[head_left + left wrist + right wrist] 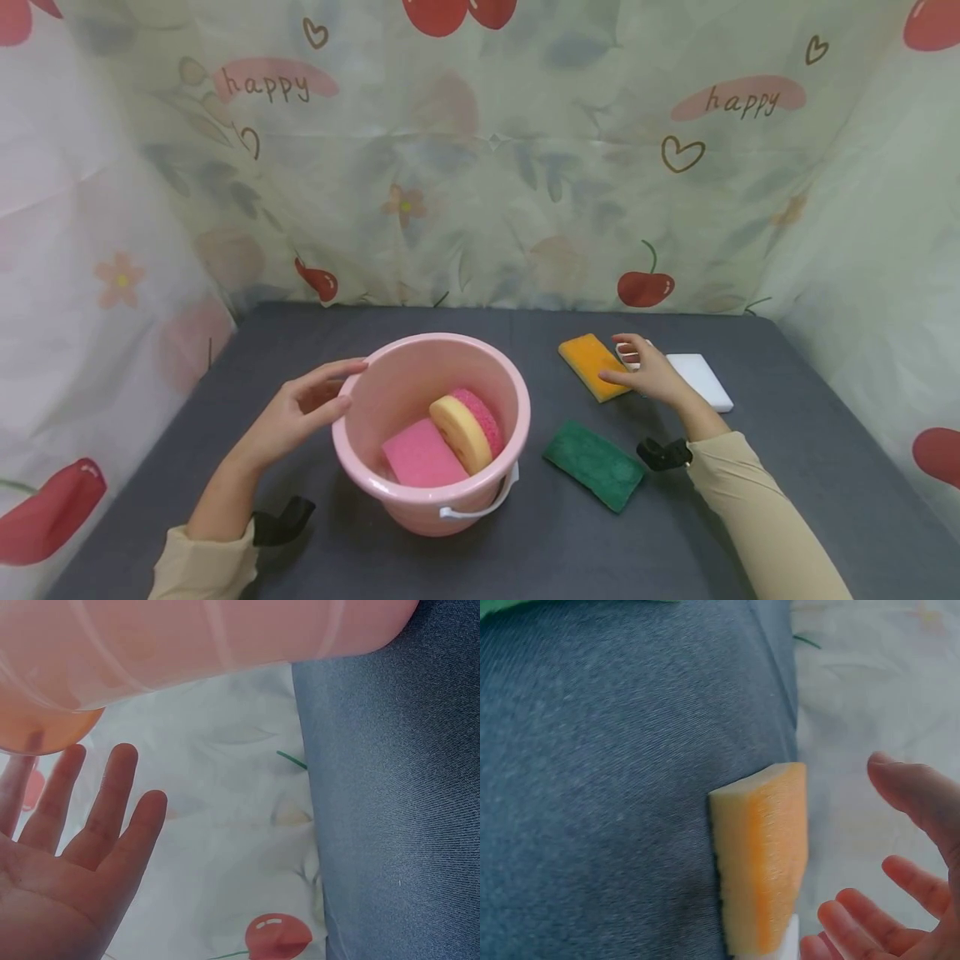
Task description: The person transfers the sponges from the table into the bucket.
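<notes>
A pink bucket stands on the table, holding a flat pink sponge and a round yellow-and-pink sponge. My left hand touches its left rim with fingers spread and fairly straight, as the left wrist view also shows. Over the orange sponge hovers my right hand, fingers loosely bent and nothing held. In the right wrist view that sponge has a pale yellow side, and the hand is apart from it. A white sponge lies just beyond the right wrist.
A green scouring pad lies right of the bucket, nearer the front. The bucket's white handle hangs at its front right. Another white item is partly hidden behind my right fingers. Patterned cloth walls enclose the dark grey table.
</notes>
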{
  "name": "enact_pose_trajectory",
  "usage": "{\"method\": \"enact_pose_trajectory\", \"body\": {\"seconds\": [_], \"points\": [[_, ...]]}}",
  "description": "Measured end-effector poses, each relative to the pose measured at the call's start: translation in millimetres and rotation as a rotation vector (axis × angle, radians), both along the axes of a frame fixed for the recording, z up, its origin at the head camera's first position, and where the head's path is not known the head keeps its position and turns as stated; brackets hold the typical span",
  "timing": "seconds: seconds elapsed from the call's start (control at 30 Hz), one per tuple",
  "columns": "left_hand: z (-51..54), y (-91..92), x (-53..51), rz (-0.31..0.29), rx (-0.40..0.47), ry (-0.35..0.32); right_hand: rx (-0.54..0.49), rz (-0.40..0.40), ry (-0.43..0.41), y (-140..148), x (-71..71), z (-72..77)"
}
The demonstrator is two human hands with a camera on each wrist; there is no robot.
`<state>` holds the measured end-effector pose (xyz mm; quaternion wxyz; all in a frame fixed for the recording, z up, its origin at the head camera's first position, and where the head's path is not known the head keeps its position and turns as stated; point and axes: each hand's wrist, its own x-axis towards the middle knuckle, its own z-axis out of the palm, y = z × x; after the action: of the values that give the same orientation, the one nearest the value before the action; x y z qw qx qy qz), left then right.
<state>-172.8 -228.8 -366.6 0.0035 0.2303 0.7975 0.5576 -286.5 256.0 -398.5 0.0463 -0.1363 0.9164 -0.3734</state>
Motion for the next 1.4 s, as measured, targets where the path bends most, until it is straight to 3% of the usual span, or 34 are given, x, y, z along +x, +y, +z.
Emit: {"method": "enact_pose_trajectory", "body": {"seconds": [0.9, 1.4], "points": [[0.0, -0.4, -0.5, -0.006, 0.007, -0.004, 0.182, 0.008, 0.06, -3, -3.7, -18.5], [0.4, -0.2, -0.1, -0.001, 0.002, -0.01, 0.147, -0.033, 0.085, 1, -5.0, -11.9]]}}
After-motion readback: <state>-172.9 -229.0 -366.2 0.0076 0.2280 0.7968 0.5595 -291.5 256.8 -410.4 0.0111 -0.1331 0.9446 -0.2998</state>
